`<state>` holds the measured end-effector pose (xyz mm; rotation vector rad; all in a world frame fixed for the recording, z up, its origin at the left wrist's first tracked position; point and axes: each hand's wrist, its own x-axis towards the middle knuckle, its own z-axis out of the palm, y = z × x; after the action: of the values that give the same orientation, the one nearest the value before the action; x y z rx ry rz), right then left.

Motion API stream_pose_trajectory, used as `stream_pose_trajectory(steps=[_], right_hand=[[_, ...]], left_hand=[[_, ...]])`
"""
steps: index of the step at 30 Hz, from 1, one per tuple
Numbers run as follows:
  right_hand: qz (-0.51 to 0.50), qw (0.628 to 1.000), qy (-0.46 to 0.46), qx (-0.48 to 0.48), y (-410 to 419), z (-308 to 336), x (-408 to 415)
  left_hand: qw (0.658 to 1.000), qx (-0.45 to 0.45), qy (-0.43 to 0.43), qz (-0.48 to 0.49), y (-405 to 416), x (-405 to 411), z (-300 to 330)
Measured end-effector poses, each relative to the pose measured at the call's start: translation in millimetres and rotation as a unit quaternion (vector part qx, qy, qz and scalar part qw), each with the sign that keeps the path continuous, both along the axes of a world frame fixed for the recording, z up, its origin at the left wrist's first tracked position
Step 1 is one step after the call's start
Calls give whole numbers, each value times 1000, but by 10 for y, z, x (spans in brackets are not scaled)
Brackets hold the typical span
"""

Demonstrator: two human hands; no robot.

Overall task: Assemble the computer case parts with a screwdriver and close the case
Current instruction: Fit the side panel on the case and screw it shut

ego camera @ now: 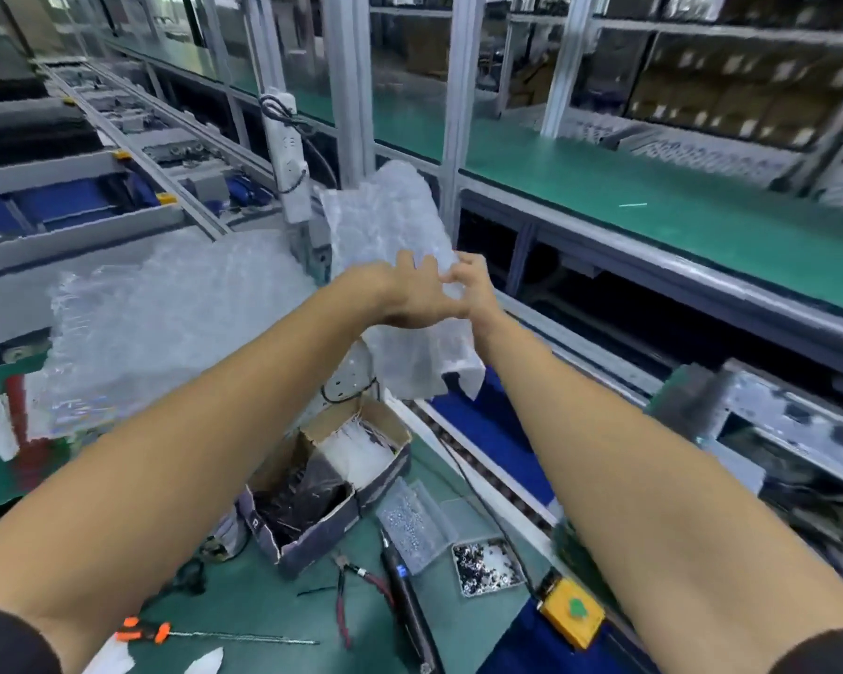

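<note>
Both my arms reach forward over the green bench. My left hand (412, 294) and my right hand (473, 284) meet on a sheet of bubble wrap (390, 221) held up in the air, fingers curled on its edge. A large heap of bubble wrap (166, 313) lies to the left. An orange-handled screwdriver (147, 630) lies on the bench near my left elbow. A black electric screwdriver (410, 605) lies further right. A computer case is partly visible at the right (775, 420), blurred.
A cardboard box (332, 484) with cables and bags stands on the bench. Beside it are clear trays of screws (487, 566), red-handled pliers (346, 595) and a yellow switch box (573, 612). A blue conveyor (487, 430) runs to the right. A white power strip (288, 153) hangs on a post.
</note>
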<state>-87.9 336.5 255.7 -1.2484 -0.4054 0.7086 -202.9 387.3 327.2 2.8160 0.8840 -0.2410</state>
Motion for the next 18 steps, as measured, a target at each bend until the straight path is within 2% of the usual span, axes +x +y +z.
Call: stream_pose_trajectory(steps=[5,7,10,14,17,18], right_hand=[[-116,993,-17,4,-1269,-71,977],[-158,987,-27,-9,-1880,-147,1293],[-215,975,-36,-36,-2787,-268,1624],[-260,961,21,-89,-3848,-637,1946],[-257,952,125,-112,-4509,-1075,2099],[-270,946,125,-129,-4675,-1185,2096]], left_hand=[[988,-59,-117,-77,-930,1025,-307],[975,-73,-173,-118,-1394,1411,-478],[949,-146,-220,-174,-2157,1918,-787],[917,-253,-208,-226,-3058,2410,-1249],[910,-259,-164,-280,-3567,2639,-1626],[911,-253,-141,-293,-3704,2691,-1760]])
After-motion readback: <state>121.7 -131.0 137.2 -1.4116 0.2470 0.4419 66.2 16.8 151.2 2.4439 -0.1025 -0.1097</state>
